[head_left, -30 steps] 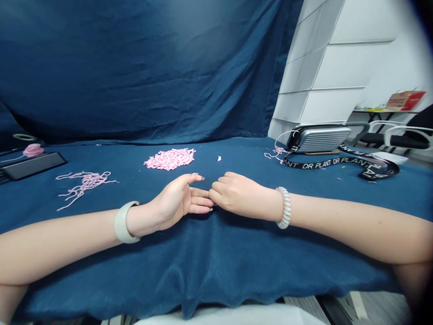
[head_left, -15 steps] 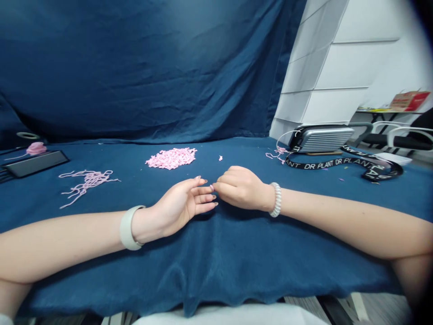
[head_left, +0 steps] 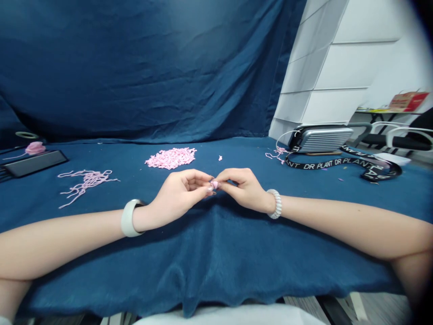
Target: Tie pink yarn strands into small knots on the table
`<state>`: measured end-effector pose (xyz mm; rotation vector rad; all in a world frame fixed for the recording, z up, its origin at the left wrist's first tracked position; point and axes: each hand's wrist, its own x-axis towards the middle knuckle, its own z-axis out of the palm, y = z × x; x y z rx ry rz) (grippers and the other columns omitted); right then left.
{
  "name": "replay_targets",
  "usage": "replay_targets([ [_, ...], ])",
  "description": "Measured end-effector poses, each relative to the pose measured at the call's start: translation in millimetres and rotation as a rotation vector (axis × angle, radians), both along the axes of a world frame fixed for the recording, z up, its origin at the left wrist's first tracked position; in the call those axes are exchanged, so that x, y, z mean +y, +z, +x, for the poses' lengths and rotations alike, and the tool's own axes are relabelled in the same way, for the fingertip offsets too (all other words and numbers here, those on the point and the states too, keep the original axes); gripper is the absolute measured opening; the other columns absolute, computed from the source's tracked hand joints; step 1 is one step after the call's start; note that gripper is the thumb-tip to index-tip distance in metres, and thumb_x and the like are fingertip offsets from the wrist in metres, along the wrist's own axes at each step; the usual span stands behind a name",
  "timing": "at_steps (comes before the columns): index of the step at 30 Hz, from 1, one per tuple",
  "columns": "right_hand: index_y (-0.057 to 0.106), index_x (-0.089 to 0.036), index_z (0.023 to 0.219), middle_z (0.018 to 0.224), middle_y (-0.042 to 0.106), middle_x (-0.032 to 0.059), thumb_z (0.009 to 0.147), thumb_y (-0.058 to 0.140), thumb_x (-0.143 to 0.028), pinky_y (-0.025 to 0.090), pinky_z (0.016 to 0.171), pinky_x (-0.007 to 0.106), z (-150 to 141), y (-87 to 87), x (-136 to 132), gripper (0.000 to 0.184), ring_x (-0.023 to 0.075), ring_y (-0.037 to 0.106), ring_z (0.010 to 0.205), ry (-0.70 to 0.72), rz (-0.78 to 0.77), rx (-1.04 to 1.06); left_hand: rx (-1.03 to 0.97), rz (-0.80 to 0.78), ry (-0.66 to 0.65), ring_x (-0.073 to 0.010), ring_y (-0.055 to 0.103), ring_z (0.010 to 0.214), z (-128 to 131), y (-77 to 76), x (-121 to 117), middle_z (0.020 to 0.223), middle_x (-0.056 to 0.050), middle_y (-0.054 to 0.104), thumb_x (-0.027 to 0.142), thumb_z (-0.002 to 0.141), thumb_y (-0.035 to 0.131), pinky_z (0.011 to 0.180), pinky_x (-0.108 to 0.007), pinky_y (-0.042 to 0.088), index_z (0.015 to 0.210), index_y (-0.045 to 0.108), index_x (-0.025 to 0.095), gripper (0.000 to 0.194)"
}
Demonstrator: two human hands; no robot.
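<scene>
My left hand point(head_left: 182, 193) and my right hand point(head_left: 241, 186) meet fingertip to fingertip above the blue cloth-covered table point(head_left: 216, 253). Between the pinched fingers of both hands sits a small pink piece point(head_left: 214, 184). The left wrist wears a pale band, the right wrist a white coiled bracelet. Just beyond the hands lies a heap of small pink pieces point(head_left: 171, 158), with one stray pink bit point(head_left: 219, 158) to its right.
A tangle of pink strands point(head_left: 84, 180) lies at the left, with a dark tray point(head_left: 32, 163) and a pink rose-like ball point(head_left: 35, 147) behind it. At the right stand a silver case point(head_left: 323, 138) and a black lettered strap point(head_left: 341, 162). Blue cloth hangs behind.
The left hand turned from lying open, palm sideways, to a pinch. Both hands rose slightly and now hold a small pink piece between them.
</scene>
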<state>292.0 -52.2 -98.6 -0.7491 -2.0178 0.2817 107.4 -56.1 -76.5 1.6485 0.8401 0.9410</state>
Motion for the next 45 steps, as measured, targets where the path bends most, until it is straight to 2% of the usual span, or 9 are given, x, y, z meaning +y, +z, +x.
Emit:
replay_targets([
  [6, 0.067, -0.013, 0.079, 0.078, 0.067, 0.0035, 0.077, 0.056, -0.030, 0.048, 0.069, 0.015, -3.5, -0.9, -2.7, 0.021, 0.0067, 0.062, 0.071, 0.021, -0.236, 0.139, 0.008, 0.011, -0.001, -0.0117, 0.065, 0.074, -0.1, -0.4, 1.4, 0.080, -0.004, 0.069, 0.036, 0.063, 0.070, 0.072, -0.020, 0.055, 0.080, 0.060, 0.017, 0.028],
  [20, 0.066, -0.010, 0.076, 0.072, 0.066, 0.0034, 0.071, 0.063, -0.028, 0.051, 0.063, 0.016, -8.0, 1.6, -4.3, 0.019, 0.0053, 0.059, 0.063, 0.114, -0.543, 0.353, -0.016, -0.041, -0.037, -0.0107, 0.065, 0.074, -0.4, -0.3, 1.3, 0.080, -0.004, 0.069, 0.039, 0.069, 0.063, 0.071, -0.019, 0.055, 0.082, 0.061, 0.016, 0.027],
  [25, 0.066, -0.009, 0.075, 0.070, 0.066, 0.0035, 0.069, 0.064, -0.027, 0.050, 0.063, 0.016, -7.7, 0.9, -4.4, 0.019, 0.0055, 0.059, 0.063, 0.127, -0.591, 0.390, 0.006, -0.038, -0.015, -0.0120, 0.065, 0.075, 0.9, 1.4, -0.2, 0.081, -0.006, 0.069, 0.039, 0.064, 0.069, 0.072, -0.020, 0.055, 0.081, 0.061, 0.015, 0.031],
  [34, 0.067, -0.009, 0.073, 0.069, 0.065, 0.0032, 0.067, 0.066, -0.025, 0.049, 0.062, 0.015, -7.4, 2.4, -5.9, 0.017, 0.0046, 0.058, 0.062, 0.126, -0.641, 0.388, 0.048, -0.020, -0.033, -0.0089, 0.063, 0.067, 1.1, 1.7, 2.0, 0.073, -0.003, 0.068, 0.039, 0.068, 0.065, 0.066, -0.017, 0.054, 0.074, 0.061, 0.015, 0.025],
  [41, 0.068, -0.010, 0.077, 0.073, 0.065, 0.0048, 0.068, 0.065, -0.032, 0.047, 0.062, 0.017, -4.7, 1.4, -4.3, 0.024, 0.0062, 0.057, 0.064, 0.135, -0.632, 0.329, 0.078, -0.015, -0.030, -0.0092, 0.062, 0.067, -1.1, -2.2, 5.5, 0.075, -0.005, 0.067, 0.044, 0.068, 0.062, 0.062, -0.017, 0.053, 0.076, 0.060, 0.015, 0.031],
  [45, 0.068, -0.009, 0.077, 0.071, 0.065, 0.0050, 0.068, 0.064, -0.033, 0.046, 0.059, 0.017, -3.3, 0.3, -3.7, 0.026, 0.0065, 0.055, 0.062, 0.092, -0.632, 0.310, 0.076, -0.020, -0.023, -0.0098, 0.062, 0.069, -1.9, -5.7, 7.8, 0.075, -0.003, 0.066, 0.044, 0.068, 0.062, 0.063, -0.019, 0.054, 0.076, 0.059, 0.016, 0.029],
])
